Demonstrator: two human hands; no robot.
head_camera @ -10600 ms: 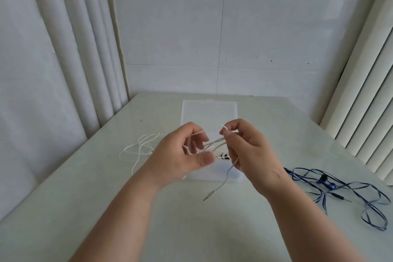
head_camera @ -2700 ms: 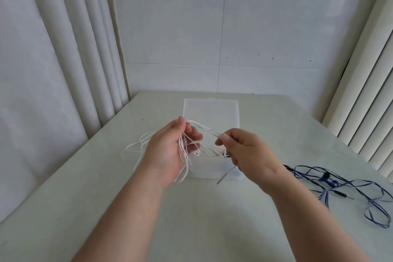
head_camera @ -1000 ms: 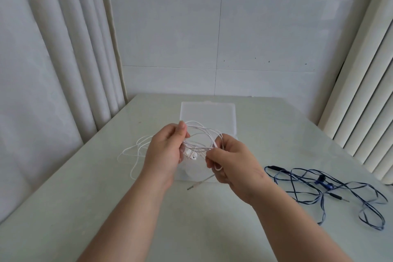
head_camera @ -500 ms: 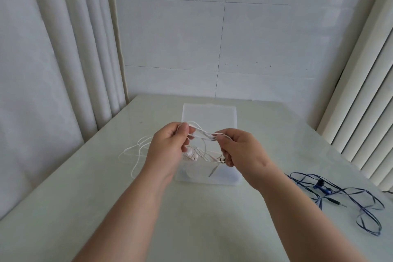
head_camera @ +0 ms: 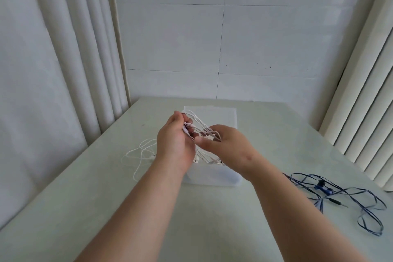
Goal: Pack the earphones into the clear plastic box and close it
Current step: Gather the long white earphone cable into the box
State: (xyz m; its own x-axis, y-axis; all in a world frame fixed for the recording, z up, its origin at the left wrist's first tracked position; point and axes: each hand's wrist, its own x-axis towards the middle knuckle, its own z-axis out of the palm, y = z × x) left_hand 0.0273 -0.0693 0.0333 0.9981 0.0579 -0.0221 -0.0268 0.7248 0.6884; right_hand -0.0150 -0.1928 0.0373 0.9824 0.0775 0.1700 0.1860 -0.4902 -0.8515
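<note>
We hold a white earphone cord (head_camera: 201,126) up in both hands, just over the clear plastic box (head_camera: 212,175). Our left hand (head_camera: 174,142) has its fingers curled, and its grip pinches a bunch of cord loops near the top. Our right hand (head_camera: 224,147) is curled too. Its grip is closed round the other side of the loops, with the thumb pointing at the left hand. The hands are very close; we cannot tell if they touch. Some cord hangs down under the hands, and a little white ear piece (head_camera: 195,159) dangles beside our left wrist.

The box sits in the middle of the pale green surface (head_camera: 191,229). It is open, and its lid (head_camera: 223,116) shows behind our hands on the far side. Our arms hide much of the inside.

A second white cord (head_camera: 151,156) lies in a loose heap on the surface, left of the box. A blue earphone cord (head_camera: 324,188) lies spread out on the right, well apart from the box. Long white curtains (head_camera: 63,59) hang on the left, and a white wall (head_camera: 234,38) is behind.
</note>
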